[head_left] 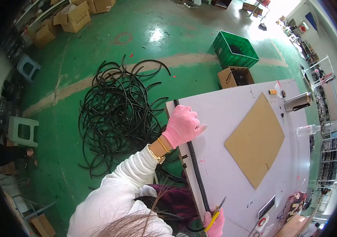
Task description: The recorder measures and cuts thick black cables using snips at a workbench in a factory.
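A black rubber tube lies lengthwise along the left edge of the white table. Its far end shows just beyond my left hand, which wears a pink glove and is closed over the tube, thumb pointing right. Lower down, near the tube's close end, my right hand is also in a pink glove. It grips yellow-handled scissors, their grey pointed blade directed away from me over the tabletop. My palm side and part of the handles are hidden.
Beside the table a large tangle of black tubes covers the green floor. On the tabletop lie a tan board, a steel flask, a clear bottle and a phone. A green crate and a cardboard box stand beyond.
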A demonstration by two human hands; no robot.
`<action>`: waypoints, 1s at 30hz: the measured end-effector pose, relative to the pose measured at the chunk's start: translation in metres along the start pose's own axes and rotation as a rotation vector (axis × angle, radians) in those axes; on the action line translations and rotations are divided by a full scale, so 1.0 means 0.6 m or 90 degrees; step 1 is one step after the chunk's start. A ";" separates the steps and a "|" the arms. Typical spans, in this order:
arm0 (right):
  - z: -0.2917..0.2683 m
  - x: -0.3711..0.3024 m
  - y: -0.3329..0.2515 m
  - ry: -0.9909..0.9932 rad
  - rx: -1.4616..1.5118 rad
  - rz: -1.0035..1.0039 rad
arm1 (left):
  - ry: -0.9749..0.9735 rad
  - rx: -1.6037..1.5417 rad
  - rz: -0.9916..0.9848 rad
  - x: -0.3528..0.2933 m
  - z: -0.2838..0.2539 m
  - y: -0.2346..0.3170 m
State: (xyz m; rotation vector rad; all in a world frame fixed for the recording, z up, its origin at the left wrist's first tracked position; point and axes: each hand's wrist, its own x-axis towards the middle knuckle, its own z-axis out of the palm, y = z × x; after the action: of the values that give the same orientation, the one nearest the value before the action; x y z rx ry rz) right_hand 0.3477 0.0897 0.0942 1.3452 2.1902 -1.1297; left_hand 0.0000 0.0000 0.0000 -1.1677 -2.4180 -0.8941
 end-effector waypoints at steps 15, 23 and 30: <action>0.003 0.005 0.010 0.011 0.053 -0.030 | 0.001 0.010 -0.010 0.006 -0.004 0.001; 0.032 0.017 0.070 0.126 0.090 -0.244 | -0.167 0.040 -0.071 0.022 -0.015 0.022; 0.008 -0.036 0.114 0.142 0.253 -0.097 | -0.146 0.312 0.081 -0.011 0.034 -0.058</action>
State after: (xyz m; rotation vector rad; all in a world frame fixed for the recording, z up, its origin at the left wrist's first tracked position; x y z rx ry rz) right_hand 0.4166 0.0894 0.0738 1.5455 2.3425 -1.6094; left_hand -0.0231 -0.0068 -0.0329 -1.2560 -2.4955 -0.1138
